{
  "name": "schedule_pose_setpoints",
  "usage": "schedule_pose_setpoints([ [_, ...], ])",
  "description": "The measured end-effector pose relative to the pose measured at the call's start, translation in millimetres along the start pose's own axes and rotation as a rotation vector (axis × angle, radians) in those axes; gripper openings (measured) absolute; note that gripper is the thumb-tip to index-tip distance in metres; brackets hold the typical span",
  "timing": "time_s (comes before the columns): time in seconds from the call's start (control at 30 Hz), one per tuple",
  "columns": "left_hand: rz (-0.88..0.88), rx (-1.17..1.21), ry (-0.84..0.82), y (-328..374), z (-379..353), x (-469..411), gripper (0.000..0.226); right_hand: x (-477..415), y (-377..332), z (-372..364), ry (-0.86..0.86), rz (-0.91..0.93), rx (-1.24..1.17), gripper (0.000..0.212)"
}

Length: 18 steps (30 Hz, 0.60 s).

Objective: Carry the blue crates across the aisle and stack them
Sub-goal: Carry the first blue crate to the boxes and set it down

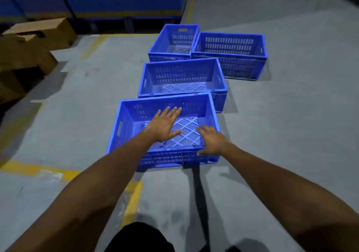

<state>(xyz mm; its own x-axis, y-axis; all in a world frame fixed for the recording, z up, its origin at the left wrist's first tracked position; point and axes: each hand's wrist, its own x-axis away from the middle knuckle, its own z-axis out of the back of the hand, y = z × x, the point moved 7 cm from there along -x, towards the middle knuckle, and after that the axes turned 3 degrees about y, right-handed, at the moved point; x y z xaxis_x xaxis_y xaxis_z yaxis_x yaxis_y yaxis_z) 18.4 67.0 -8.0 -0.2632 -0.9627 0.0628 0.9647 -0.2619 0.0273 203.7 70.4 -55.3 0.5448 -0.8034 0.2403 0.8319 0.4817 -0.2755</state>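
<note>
1. Head view shows both my arms stretched forward over the nearest crate (134,135), which sits on the grey floor (291,135) directly under my hands.
2. My left hand (165,125) is spread flat, fingers apart, over the crate's open inside; it grips nothing. My right hand (211,140) is also open, fingers loosely curled, at the near rim toward the crate's right corner. Whether its thumb touches the rim I cannot tell.
3. Just beyond my fingertips a second crate (182,76) butts against the far wall of the nearest one. Farther out, a third crate (174,41) and a fourth crate (231,57) stand side by side.
4. My reading of progress: none of these four appears to rest on another, and nothing is lifted. So I take this as the reach for a first hold, with the carrying and stacking all left to do.
5. Hard to make out: the stacking spot across the aisle is not in view. Cardboard boxes (38,37) far to the left of my left hand are dim. The light is low, and my body's dark shape cuts off the floor below my elbows.
</note>
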Motion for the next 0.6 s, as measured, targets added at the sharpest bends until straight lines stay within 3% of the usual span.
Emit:
schedule_pose_setpoints([
  [0.1,-0.053,-0.024,-0.146,11,-42,0,0.109,-2,8,-47,-0.148,0.002,0.135,0.082],
  [0.23,-0.035,0.026,-0.349,24,-98,8,0.116,-12,15,-63,0.034,-0.074,0.246,0.033],
  [0.33,0.058,0.004,-0.485,20,-123,14,0.080,-14,17,-66,0.081,-0.058,0.291,0.022],
  [0.43,0.073,0.009,-0.413,20,-108,12,0.036,-8,14,-58,0.131,-0.031,0.291,0.024],
  [0.6,0.091,0.033,-0.431,15,-29,9,0.029,13,-7,15,0.161,-0.041,0.205,0.022],
])
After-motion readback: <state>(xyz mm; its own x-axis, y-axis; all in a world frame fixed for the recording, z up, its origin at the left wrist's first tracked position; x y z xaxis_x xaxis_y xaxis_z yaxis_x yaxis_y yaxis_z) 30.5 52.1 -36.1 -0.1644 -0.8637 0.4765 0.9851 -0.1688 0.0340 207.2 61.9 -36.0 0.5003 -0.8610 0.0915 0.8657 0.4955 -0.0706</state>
